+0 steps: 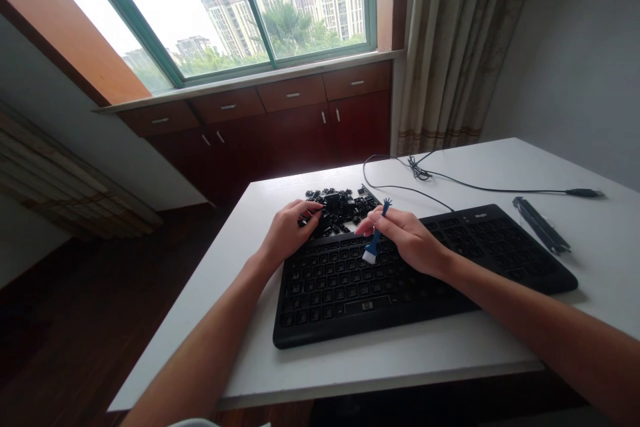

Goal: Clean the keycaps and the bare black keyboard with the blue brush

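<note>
My right hand (407, 237) grips a small blue cleaning brush (379, 230) over the keyboard. White bristles fan out at its lower end, and thin blue prongs stick up at the top. A black keyboard (320, 337) with its keycaps off lies at a slant on the table, its key sockets bare. Behind its left part is a heap of loose black keycaps (343, 203). At the heap's left side, my left hand (290, 230) has thumb and fingers closed around a small dark piece that looks like a keycap, partly hidden by the fingers.
The white table (240, 347) has its left edge near my left forearm. A black cable (475, 183) runs from the keyboard to a plug (585, 193) at the right. A long black bar in clear wrap (540, 223) lies by the keyboard's right end. Cabinets (295, 127) stand beyond.
</note>
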